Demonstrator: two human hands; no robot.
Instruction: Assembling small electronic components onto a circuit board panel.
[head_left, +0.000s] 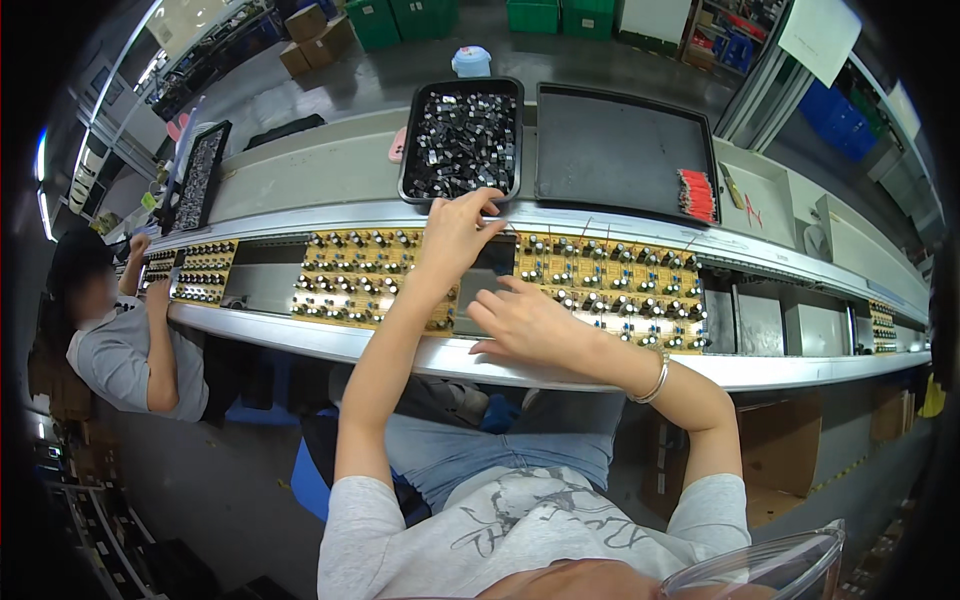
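My left hand reaches over the left circuit board to the near rim of a black tray. That tray is heaped with small black components. The left fingers are bent, the thumb stands apart from them, and I see nothing between them. My right hand hovers above the gap between the left board and the right circuit board, its fingers loosely bent and apart with nothing visible in them. Both yellow-brown boards carry rows of dark cylindrical parts. The left forearm hides part of the left board.
A wide black tray holds a bundle of red parts at its right end. Metal rails run along the line's near edge. At the left, a co-worker handles another board. A blue-lidded tub stands behind the trays.
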